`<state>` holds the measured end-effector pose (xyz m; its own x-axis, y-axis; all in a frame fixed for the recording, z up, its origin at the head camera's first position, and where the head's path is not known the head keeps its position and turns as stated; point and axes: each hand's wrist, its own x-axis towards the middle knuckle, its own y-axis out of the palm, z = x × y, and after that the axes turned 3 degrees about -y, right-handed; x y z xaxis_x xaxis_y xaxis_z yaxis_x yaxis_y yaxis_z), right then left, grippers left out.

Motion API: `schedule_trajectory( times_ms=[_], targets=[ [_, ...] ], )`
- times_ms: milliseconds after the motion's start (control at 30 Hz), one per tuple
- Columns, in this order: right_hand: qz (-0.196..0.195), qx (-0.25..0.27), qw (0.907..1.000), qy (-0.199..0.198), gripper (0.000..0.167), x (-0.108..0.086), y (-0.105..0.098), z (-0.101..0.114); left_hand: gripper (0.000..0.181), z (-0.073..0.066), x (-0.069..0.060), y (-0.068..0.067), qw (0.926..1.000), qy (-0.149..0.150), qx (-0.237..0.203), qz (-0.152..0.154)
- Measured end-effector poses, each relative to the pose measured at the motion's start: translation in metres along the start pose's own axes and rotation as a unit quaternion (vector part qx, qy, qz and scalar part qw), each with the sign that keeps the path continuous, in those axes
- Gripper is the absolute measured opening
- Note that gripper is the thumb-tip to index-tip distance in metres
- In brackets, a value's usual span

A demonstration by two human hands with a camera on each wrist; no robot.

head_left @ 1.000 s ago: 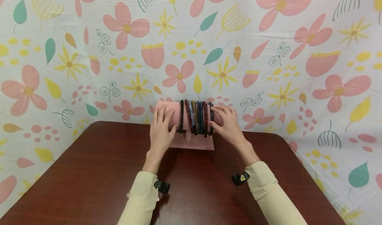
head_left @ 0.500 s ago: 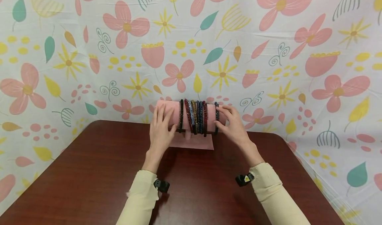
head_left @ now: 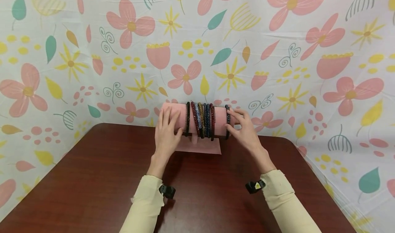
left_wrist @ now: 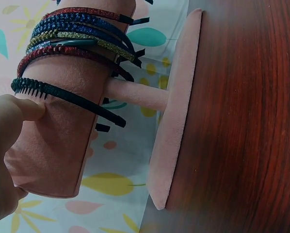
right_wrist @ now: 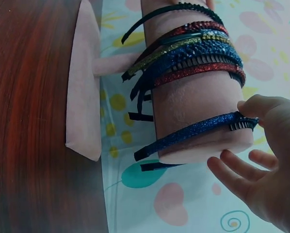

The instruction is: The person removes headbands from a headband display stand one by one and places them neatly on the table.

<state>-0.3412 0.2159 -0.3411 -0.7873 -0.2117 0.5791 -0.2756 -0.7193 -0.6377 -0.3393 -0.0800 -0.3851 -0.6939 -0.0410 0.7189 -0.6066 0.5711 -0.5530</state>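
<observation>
A pink padded headband stand (head_left: 220, 118), a horizontal roll on a post and flat base, stands at the table's back edge. My left hand (head_left: 166, 133) holds the roll's left end, fingers over the top and thumb in front. In the left wrist view its thumb presses beside a dark green toothed headband (left_wrist: 67, 94). My right hand (head_left: 247, 131) pinches a glittery blue headband (right_wrist: 193, 133) near the roll's right end, its other fingers loosely spread past the end. Between the hands sit several glittery headbands, including a red one (right_wrist: 198, 73).
The stand's pink base (head_left: 200, 146) rests on a dark wooden table (head_left: 197, 191). Close behind the stand hangs a floral-printed white cloth (head_left: 191, 27). A black wrist camera (head_left: 167, 191) is strapped at each cuff.
My right hand has slid the blue headband rightward along the roll, away from the others, widening the bare pink gap. The left hand has stayed in place.
</observation>
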Motion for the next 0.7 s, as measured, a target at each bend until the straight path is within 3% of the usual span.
schedule_trajectory(
  times_ms=[400, 700],
  targets=[
    [0.011, -0.026, 0.9995, 0.014, 0.054, -0.006, -0.008, -0.005, 0.063, 0.001, -0.001, 0.0, 1.0, 0.001, 0.001, -0.006],
    [0.002, -0.048, 0.9988, -0.009, 0.056, -0.008, -0.012, -0.005, 0.063, 0.0, -0.001, -0.001, 1.0, 0.003, 0.002, 0.0]
  ],
)
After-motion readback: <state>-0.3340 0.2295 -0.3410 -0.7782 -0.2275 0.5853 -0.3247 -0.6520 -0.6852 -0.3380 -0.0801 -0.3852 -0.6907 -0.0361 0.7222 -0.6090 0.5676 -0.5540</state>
